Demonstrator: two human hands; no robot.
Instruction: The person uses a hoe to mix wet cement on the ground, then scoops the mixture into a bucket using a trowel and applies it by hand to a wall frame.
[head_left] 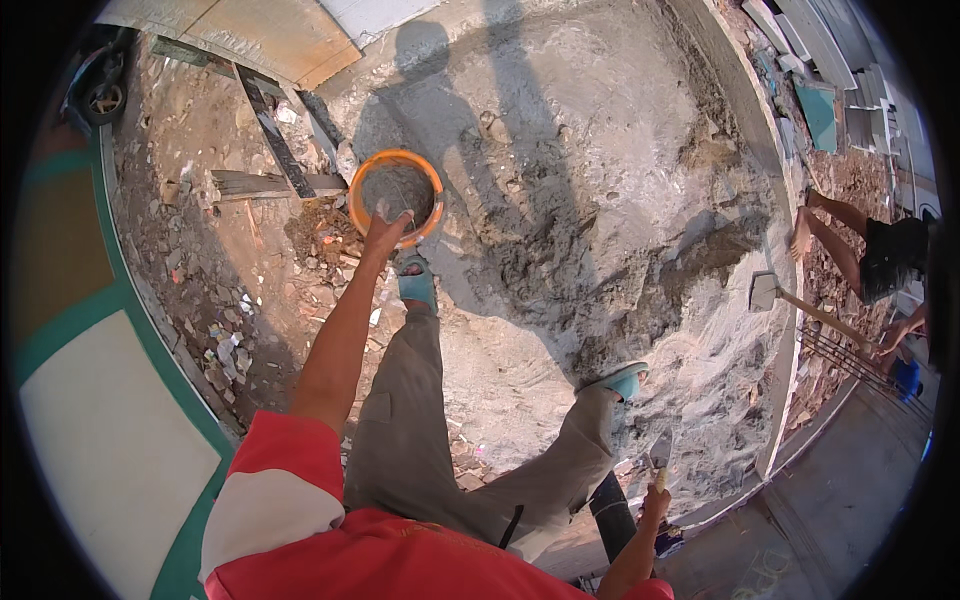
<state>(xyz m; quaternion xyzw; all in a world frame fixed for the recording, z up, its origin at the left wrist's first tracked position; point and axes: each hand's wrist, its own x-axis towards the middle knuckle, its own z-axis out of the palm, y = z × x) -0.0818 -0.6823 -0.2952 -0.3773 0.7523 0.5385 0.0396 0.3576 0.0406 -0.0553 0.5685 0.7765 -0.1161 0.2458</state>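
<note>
Red shirt (390, 562), blurred lettering (440, 532), left grip (387, 228) on bucket (397, 156)

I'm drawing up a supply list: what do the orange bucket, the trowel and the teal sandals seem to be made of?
Orange bucket: probably plastic, smooth-looking, judging by its evenly coloured rim.
Trowel: the blade looks like dull metal, thin, flat and grey; the pale handle could be wood or plastic.
Teal sandals: perhaps rubber or foam, matte, from their plain, even-coloured straps.
</note>
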